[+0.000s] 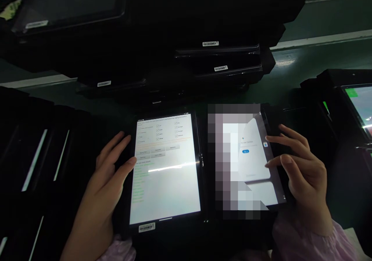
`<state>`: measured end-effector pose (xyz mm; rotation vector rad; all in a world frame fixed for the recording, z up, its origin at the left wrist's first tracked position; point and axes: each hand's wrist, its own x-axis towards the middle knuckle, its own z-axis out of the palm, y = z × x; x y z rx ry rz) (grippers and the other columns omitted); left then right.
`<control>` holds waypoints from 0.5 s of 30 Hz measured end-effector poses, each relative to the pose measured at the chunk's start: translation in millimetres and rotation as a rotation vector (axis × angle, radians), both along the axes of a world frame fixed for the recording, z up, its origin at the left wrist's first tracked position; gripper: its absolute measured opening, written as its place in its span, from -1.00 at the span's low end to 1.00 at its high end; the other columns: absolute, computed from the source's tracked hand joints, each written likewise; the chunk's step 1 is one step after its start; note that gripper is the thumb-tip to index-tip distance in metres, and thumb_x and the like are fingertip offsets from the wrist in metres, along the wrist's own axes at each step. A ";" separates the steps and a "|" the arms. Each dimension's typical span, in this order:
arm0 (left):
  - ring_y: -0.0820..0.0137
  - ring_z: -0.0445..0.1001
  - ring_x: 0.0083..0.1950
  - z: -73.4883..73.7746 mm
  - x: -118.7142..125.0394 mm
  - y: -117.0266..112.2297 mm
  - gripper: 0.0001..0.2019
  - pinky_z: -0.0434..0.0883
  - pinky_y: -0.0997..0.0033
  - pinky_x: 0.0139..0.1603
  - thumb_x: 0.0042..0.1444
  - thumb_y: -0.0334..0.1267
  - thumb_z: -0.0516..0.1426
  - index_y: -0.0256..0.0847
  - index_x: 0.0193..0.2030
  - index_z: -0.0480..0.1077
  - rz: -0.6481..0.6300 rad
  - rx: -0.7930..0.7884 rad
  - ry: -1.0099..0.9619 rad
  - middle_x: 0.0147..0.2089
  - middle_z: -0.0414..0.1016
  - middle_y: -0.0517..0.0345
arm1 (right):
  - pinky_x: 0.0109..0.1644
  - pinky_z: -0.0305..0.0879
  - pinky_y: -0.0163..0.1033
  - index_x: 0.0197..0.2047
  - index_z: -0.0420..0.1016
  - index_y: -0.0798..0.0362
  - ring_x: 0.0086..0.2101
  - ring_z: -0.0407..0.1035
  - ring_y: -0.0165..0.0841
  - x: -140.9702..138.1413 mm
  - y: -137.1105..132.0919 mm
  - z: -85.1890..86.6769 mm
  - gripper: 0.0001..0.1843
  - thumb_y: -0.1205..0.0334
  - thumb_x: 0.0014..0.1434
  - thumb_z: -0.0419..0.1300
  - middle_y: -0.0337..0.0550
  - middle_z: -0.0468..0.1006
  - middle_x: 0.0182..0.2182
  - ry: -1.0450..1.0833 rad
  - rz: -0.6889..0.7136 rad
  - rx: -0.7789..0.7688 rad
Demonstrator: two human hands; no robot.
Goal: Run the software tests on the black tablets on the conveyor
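Note:
In the head view, a tablet (pixel 165 171) with a lit white screen lies left of centre, showing check boxes, grey buttons and green text. My left hand (pixel 107 175) rests along its left edge, thumb tip at the screen's border and fingers stretched out. A second lit tablet (pixel 255 164) lies just to the right, part of its screen covered by a pixelated patch. Over its right edge is my right hand (pixel 305 171), fingers apart, two fingertips at the screen. The thumb stays clear of the glass, and this hand grips nothing.
Dark stacked trays (pixel 162 59) with tablets and barcode labels rise behind. More black trays (pixel 37 152) stand upright at the left. At the far right, another lit tablet (pixel 360 106) sits on a dark stack. The green surface (pixel 322 59) shows behind.

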<state>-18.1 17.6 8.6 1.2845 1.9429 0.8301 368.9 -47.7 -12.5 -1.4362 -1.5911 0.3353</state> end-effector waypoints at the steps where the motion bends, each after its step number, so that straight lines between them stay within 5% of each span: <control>1: 0.11 0.14 0.70 0.7 1.0 0.0 -0.60 0.12 -0.21 0.73 0.34 -0.08 0.28 0.44 0.27 0.57 0.004 -0.002 -0.005 0.63 0.25 0.61 | 0.36 0.45 0.17 -0.27 0.75 -0.18 0.40 0.36 -0.02 -0.4 0.0 -0.2 -0.64 0.17 0.54 0.19 -0.29 0.72 0.10 -0.011 -0.029 0.002; 7: 0.13 0.11 0.71 5.9 6.7 -1.4 -0.59 0.10 -0.20 0.74 0.37 -0.07 0.25 0.43 0.30 0.54 -0.004 -0.021 0.008 0.65 0.23 0.60 | 0.32 0.44 0.13 -0.25 0.78 -0.22 0.35 0.42 -0.09 -2.5 1.2 -1.7 -0.67 0.26 0.50 0.24 -0.29 0.73 0.05 -0.077 -0.199 0.087; 15: 0.10 0.13 0.70 -1.6 1.4 0.0 -0.56 0.17 -0.18 0.71 0.30 -0.09 0.27 0.39 0.29 0.56 0.022 -0.009 -0.014 0.65 0.22 0.56 | 0.27 0.43 0.11 -0.30 0.78 -0.25 0.26 0.50 -0.12 -1.2 0.0 -4.6 -0.68 0.26 0.46 0.28 -0.33 0.75 -0.03 -0.003 -0.234 0.154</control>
